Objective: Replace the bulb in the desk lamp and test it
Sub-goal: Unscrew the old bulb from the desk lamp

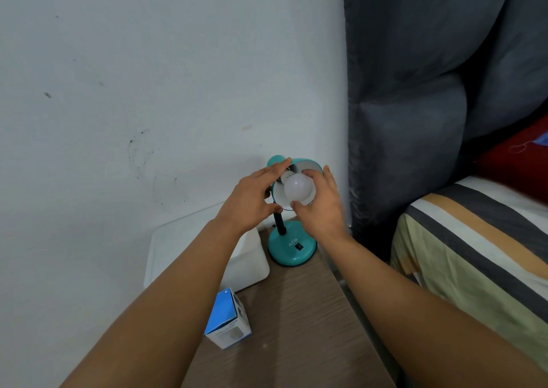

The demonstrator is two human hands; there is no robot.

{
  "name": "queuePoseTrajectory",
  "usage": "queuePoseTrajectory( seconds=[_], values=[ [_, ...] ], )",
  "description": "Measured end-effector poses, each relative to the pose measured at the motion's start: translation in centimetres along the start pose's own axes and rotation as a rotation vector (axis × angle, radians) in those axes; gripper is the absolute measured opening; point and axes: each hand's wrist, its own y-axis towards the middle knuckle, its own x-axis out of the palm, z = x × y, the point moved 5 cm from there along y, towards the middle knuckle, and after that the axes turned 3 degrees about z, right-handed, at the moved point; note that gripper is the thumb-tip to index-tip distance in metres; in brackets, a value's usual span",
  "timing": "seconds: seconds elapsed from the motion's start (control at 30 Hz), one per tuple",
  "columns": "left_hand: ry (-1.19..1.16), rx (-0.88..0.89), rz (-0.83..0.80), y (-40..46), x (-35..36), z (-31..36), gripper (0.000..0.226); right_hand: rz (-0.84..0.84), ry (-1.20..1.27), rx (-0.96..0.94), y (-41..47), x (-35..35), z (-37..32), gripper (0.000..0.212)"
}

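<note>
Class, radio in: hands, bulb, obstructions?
Left hand steadies lamp shade. Right hand grips bulb, unlit, at socket. Nothing obstructing.

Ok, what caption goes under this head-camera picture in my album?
Right hand grips the bulb in the teal lamp; left hand steadies the shade.
</note>
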Motion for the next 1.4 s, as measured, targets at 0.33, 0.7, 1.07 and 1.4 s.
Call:
queuePoseTrajectory(
  seconds=[0.33,0.7,1.07,1.4],
  values=[
    [-0.017,-0.018,0.023,-0.4,0.1,-0.1,0.099,-0.052,0.156,0.129,-0.3,1.1,1.0,0.073],
    [-0.012,-0.031,0.023,-0.4,0.1,0.1,0.098,-0.022,0.147,0.122,-0.3,0.6,1.3,0.059],
    [-0.022,-0.071,0.047,-1.1,0.4,0.5,0.103,0.066,0.161,0.047,-1.1,-0.9,2.3,0.068],
    [-0.190,-0.304,0.191,-6.5,0.3,0.4,0.087,0.051,0.267,0.072,-6.2,-5.0,5.2,0.064]
  ],
)
